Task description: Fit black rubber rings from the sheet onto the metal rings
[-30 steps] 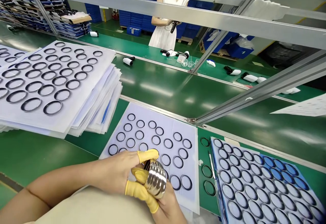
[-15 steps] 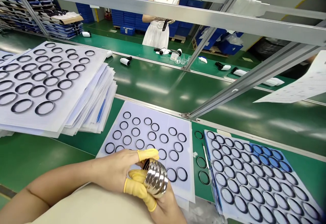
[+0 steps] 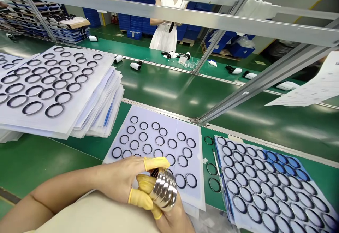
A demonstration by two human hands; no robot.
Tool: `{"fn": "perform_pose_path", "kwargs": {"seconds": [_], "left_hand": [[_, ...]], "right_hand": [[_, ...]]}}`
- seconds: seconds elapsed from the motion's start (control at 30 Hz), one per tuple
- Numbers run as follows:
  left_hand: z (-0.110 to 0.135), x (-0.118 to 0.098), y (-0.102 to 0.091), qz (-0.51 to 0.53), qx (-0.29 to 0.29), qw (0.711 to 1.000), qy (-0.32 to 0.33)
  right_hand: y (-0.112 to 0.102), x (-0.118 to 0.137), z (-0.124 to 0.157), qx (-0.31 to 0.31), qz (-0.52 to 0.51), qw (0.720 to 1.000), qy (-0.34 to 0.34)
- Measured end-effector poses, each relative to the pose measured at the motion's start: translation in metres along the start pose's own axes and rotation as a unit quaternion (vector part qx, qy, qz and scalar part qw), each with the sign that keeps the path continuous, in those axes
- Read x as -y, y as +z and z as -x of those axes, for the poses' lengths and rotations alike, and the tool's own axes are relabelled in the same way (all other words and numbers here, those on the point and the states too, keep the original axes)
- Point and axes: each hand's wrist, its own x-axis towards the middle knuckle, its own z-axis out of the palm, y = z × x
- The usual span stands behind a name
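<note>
A short stack of shiny silver metal rings (image 3: 164, 190) is held tilted between my two hands, low in the middle of the head view. My left hand (image 3: 126, 176) comes from the left, with yellow finger cots on its fingers, and grips the stack's near end. From below and the right, my right hand (image 3: 173, 217) closes on the same stack; most of its fingers are hidden behind the rings. Under and beyond the hands lies a white sheet (image 3: 169, 120) bearing dark-edged rings (image 3: 147, 149) in loose rows.
At left stands a tall pile of sheets (image 3: 87, 109) topped with rings. Another ring-covered sheet (image 3: 254, 190) lies at right, with a white stick (image 3: 215, 162) and loose rings (image 3: 212, 169) beside it. A metal frame post (image 3: 238, 88) slants across. Beyond the far bench stands a person (image 3: 166, 24).
The view has shifted slightly, so the surroundings sit a little further right. My hands still hold the stack, which has tilted a little; its rings look slightly fanned.
</note>
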Motion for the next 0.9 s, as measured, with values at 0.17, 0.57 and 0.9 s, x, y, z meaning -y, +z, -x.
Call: {"fn": "perform_pose_path", "kwargs": {"seconds": [0.17,0.57,0.9], "left_hand": [[0.01,0.009,0.0,-0.002,-0.122,0.992,0.017],[-0.011,0.015,-0.001,0.401,0.239,0.871,-0.153],[-0.02,0.032,0.018,0.555,0.142,0.805,-0.155]], "right_hand": [[-0.001,0.003,0.004,-0.01,0.039,0.999,-0.023],[-0.002,-0.002,-0.021,-0.039,0.084,0.991,-0.093],[-0.001,-0.008,-0.011,-0.067,0.089,0.993,-0.04]]}}
